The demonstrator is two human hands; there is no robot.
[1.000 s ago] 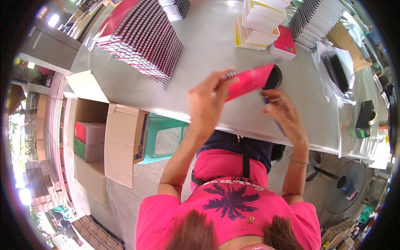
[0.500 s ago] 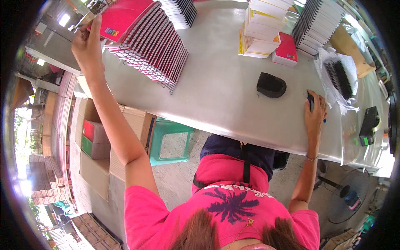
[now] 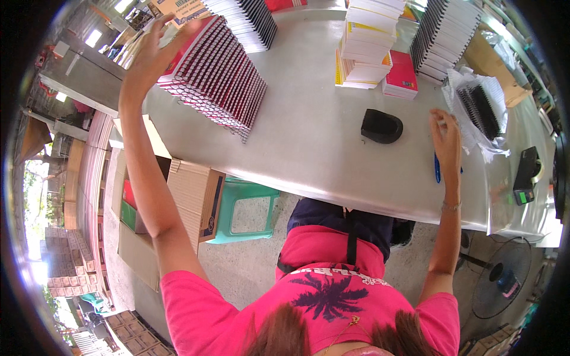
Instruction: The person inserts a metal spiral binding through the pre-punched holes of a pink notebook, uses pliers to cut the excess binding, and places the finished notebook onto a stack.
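My left hand [image 3: 147,59] reaches up at the far left with its fingers spread. It is beside the top of a tall stack of red spiral-bound notebooks [image 3: 222,77], overlapping the cover's edge; whether it touches cannot be told. My right hand [image 3: 445,133] is over the table at the right, its fingers loosely bent and nothing visible between them. Beneath its wrist lies a blue-handled tool [image 3: 437,169], mostly hidden, its kind unclear. Left of that hand sits a black rounded object [image 3: 382,126].
White stacks with black spiral binding [image 3: 445,38] and yellow-edged pads [image 3: 365,44] stand far back, beside a red notebook pile [image 3: 401,74]. Black binding coils [image 3: 481,110] lie on white wrapping. Below the table are a green stool [image 3: 217,222], an open carton [image 3: 187,187] and a fan [image 3: 502,276].
My left hand has come off the corner of the top red cover and opened. My right hand has slid forward off the blue-handled tool, whose handle now shows. The view has shifted slightly.
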